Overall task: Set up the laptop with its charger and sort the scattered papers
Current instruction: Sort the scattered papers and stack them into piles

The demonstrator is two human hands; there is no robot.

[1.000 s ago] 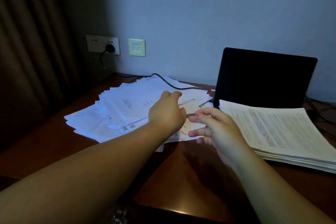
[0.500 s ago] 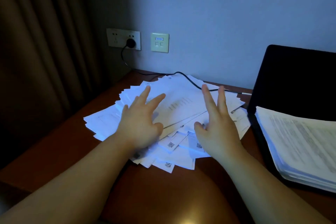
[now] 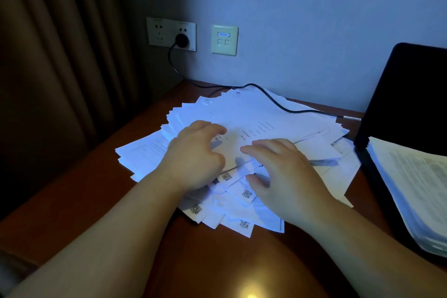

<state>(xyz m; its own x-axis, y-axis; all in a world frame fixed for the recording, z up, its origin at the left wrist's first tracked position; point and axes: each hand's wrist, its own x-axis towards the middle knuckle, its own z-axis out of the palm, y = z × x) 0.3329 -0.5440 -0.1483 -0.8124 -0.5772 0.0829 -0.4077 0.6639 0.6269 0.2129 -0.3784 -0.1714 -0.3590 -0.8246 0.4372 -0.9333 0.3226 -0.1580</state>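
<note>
Both hands went from splayed flat to curled: left hand, right hand fingers clawing loose papers together, nothing gripped; charger cable runs 12 o'clock.

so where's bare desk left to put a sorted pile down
Bare wood shows on the desk left of the scattered papers, toward the curtain, and in front between the forearms. It is crowded on the right: the laptop carries a neat stack, and the charger cable crosses the back.

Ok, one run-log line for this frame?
phase: sorting | left hand: on scattered papers | right hand: on same pile | charger cable: plugged in, across papers | laptop: open
</note>
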